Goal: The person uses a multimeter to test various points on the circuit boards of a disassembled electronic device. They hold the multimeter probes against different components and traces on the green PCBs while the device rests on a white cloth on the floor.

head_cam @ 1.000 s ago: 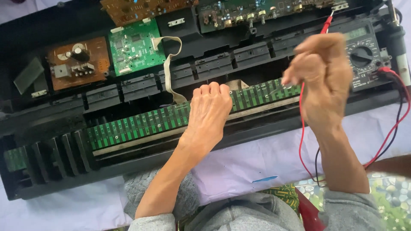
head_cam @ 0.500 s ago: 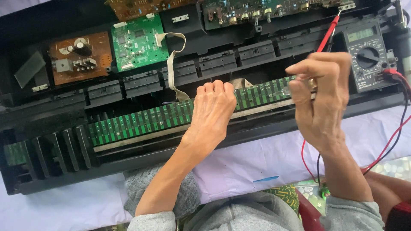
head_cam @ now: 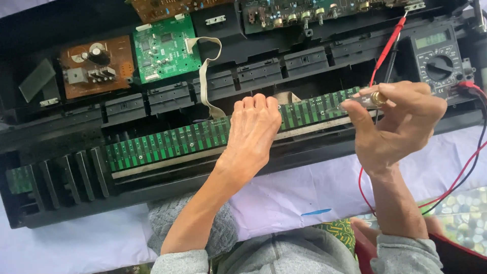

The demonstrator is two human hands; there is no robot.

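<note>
My left hand (head_cam: 253, 129) lies palm down on a long green circuit board strip (head_cam: 167, 142) inside an opened black keyboard casing (head_cam: 61, 132), fingers curled over the strip's far edge. My right hand (head_cam: 401, 122) pinches a small tool with a brass-coloured end (head_cam: 373, 99), its tip over the right part of the green strip. A red probe (head_cam: 388, 45) and a black probe lie just beyond that hand, wired to a grey multimeter (head_cam: 436, 56) resting on the casing at the right.
A green board (head_cam: 165, 48) with a grey ribbon cable (head_cam: 205, 83) and a brown board (head_cam: 94, 66) sit in the back of the casing. More boards line the top edge. Red and black leads (head_cam: 466, 167) loop over a white cloth (head_cam: 304, 193).
My right hand has dropped from a raised position to the green strip and now holds the small tool over it. My left hand has stayed on the strip.
</note>
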